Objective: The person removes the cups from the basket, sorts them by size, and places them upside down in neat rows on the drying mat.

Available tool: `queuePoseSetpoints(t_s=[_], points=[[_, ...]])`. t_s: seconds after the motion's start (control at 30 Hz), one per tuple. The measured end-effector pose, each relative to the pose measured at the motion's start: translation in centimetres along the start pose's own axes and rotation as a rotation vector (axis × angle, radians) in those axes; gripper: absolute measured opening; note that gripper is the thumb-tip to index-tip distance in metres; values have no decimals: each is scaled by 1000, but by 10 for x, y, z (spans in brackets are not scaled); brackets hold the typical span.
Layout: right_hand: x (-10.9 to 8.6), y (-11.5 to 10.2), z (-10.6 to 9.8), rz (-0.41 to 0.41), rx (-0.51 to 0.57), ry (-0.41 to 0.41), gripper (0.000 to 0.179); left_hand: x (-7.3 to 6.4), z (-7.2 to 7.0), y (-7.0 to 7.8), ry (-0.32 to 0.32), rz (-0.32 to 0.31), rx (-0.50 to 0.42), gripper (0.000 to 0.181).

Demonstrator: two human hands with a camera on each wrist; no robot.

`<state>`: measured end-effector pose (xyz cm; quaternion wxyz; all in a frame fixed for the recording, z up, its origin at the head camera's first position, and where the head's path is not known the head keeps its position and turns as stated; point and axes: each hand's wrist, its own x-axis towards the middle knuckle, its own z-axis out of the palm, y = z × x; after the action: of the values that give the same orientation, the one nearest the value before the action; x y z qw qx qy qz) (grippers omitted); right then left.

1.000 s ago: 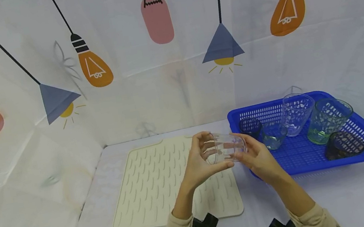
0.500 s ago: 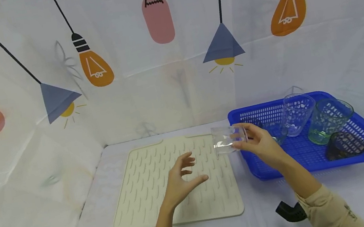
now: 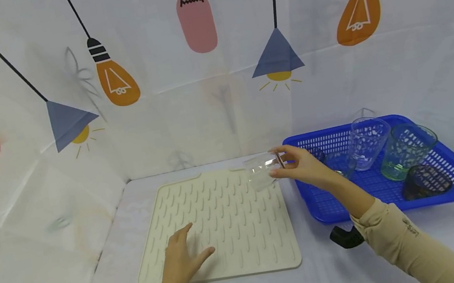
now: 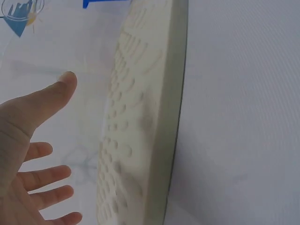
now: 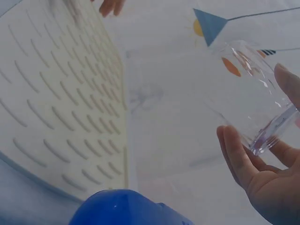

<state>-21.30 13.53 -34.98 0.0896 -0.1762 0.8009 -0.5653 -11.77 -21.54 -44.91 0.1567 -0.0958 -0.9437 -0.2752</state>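
Note:
My right hand [image 3: 300, 165] holds a small clear glass [image 3: 260, 171] by its base end, thumb and fingers round it. The glass lies tilted on its side in the air, its mouth to the left, over the back right corner of a cream ridged drying mat [image 3: 222, 222]. In the right wrist view the clear glass [image 5: 253, 89] shows between thumb and fingers. My left hand [image 3: 179, 259] hovers over the mat's front left part, fingers spread and holding nothing. The left wrist view shows that hand [image 4: 28, 154] beside the mat's edge [image 4: 161, 122].
A blue plastic basket [image 3: 373, 209] stands right of the mat. Inside are a tall clear glass [image 3: 369, 142], a greenish glass [image 3: 406, 151], a dark glass [image 3: 425, 181] and others partly hidden by my right hand. Behind the table hangs a white sheet [image 3: 187, 118] printed with lamps.
My left hand has let go of the clear glass and moved left and toward me. My right hand has carried the glass up and left, tilting it over the mat's back corner.

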Motion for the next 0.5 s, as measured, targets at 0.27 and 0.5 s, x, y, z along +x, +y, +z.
queuePoseSetpoints(t_s=[0.27, 0.5], points=[[27, -4, 6, 2, -62, -48, 68, -17, -19, -33, 6, -11, 98, 88], [48, -3, 17, -26, -95, -68, 73, -27, -31, -54, -62, -101, 156, 101]])
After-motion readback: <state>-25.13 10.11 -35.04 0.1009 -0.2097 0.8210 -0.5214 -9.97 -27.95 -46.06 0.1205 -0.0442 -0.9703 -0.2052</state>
